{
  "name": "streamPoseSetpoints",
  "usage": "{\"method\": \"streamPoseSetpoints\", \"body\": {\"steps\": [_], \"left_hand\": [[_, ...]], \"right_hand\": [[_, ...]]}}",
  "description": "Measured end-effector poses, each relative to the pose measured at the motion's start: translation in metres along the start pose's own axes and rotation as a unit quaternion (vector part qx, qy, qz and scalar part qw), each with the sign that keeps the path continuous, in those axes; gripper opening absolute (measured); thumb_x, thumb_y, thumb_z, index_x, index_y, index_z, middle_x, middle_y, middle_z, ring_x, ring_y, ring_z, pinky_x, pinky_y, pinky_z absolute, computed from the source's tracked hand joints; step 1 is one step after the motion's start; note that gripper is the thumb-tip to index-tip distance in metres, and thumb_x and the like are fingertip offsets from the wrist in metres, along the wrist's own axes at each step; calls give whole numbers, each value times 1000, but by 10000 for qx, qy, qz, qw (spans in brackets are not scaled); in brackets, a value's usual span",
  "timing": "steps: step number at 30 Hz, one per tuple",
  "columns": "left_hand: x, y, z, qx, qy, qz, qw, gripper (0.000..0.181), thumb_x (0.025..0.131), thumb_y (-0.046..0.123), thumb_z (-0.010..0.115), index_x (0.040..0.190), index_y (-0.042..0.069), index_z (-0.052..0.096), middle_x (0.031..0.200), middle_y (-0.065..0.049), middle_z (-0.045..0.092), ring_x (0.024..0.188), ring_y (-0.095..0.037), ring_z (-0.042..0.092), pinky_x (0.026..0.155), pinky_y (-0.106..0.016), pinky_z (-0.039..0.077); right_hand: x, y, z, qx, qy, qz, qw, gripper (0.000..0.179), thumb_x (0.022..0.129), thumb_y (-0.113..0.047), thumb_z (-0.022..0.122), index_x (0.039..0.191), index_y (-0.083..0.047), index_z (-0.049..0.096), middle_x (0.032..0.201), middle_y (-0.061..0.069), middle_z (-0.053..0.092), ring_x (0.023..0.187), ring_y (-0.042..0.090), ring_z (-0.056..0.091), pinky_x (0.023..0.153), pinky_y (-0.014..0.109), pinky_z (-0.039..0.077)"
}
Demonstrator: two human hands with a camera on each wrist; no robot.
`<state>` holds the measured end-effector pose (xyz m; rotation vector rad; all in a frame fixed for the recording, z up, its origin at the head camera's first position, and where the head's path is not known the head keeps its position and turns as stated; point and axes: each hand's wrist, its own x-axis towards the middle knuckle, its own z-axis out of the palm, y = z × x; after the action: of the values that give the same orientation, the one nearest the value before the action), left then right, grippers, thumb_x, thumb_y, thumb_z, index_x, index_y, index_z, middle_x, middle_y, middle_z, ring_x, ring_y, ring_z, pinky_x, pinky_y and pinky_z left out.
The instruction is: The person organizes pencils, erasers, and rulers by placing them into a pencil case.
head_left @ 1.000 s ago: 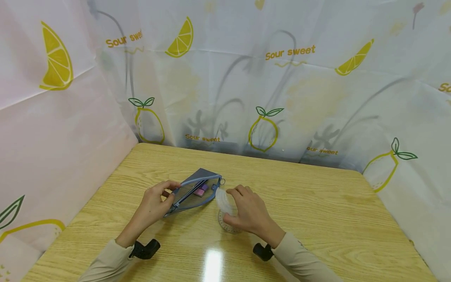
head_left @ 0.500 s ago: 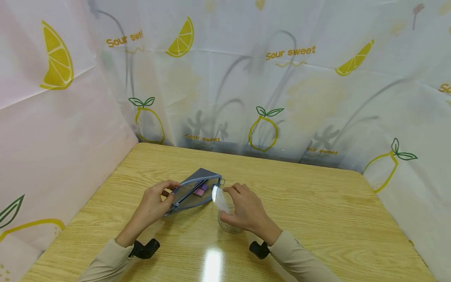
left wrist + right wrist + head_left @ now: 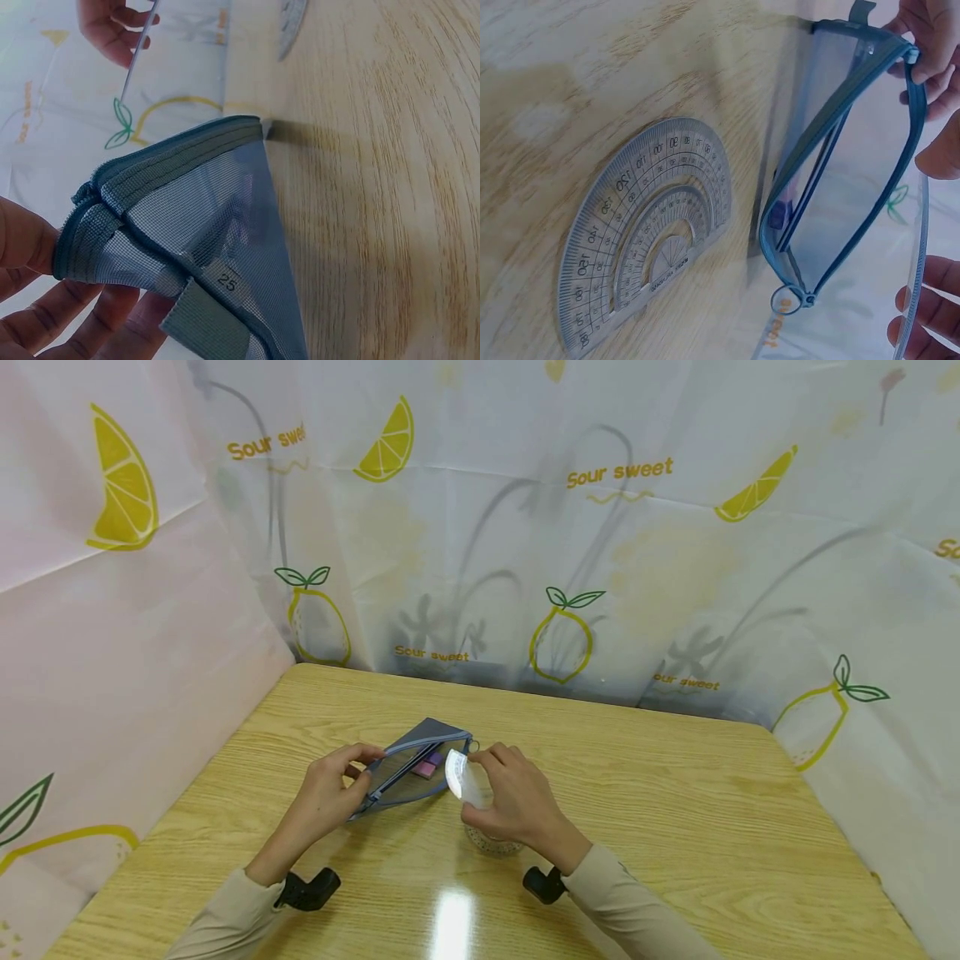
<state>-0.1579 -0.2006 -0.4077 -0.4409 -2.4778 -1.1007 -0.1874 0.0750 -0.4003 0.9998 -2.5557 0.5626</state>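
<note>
The left hand grips the mesh pouch; the right hand pinches a clear plate, possibly a protractor, near its mouth, above a tabletop protractor.

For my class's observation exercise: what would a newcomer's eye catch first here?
Probably the bright lemon-print backdrop behind the wooden table. Then the open blue mesh pouch in the left hand and the clear curved piece the right hand pinches beside it. A protractor lies on the table below that hand.
</note>
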Motion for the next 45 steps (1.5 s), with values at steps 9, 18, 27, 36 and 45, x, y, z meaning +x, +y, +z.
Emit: {"method": "streamPoseSetpoints", "body": {"steps": [9, 18, 27, 36, 45], "left_hand": [[0, 1, 0, -32, -34, -78, 10000, 30, 84, -13, 58, 109, 2, 69, 102, -11, 68, 82, -24, 64, 61, -30, 51], [0, 0, 0, -25, -22, -34, 10000, 30, 84, -13, 57, 108, 1, 69, 101, -10, 68, 83, -24, 64, 64, -32, 52], [0, 2, 0, -52, -26, -26, 10000, 30, 84, -13, 57, 108, 1, 69, 102, -10, 68, 85, -24, 64, 65, -33, 52], [0, 2, -1, -130, -87, -125, 9998, 30, 85, -12, 57, 109, 2, 69, 102, -12, 67, 78, -23, 64, 57, -29, 50], [-1, 4, -1, -169, -120, -138, 9997, 30, 85, -12, 57, 110, 1, 69, 102, -14, 67, 78, -24, 64, 56, -28, 49]], "right_hand": [[7, -2, 1, 90, -178, 22, 9998, 52, 75, -38, 65, 120, -10, 63, 107, 6, 60, 91, 20, 53, 60, 31, 43], [12, -4, 5, 207, -367, 1, 9991, 51, 77, -37, 65, 121, -10, 64, 108, 6, 59, 95, 22, 54, 64, 33, 46], [18, -7, 9, 213, -572, 112, 9981, 50, 77, -38, 64, 120, -11, 65, 108, 4, 58, 94, 20, 53, 62, 30, 46], [26, -10, 15, 370, -761, 331, 9959, 50, 79, -36, 63, 123, -14, 65, 109, 2, 58, 93, 18, 52, 62, 29, 44], [29, -12, 22, 301, -882, 361, 9950, 51, 81, -38, 63, 124, -12, 64, 114, 4, 58, 100, 21, 55, 70, 34, 49]]}}
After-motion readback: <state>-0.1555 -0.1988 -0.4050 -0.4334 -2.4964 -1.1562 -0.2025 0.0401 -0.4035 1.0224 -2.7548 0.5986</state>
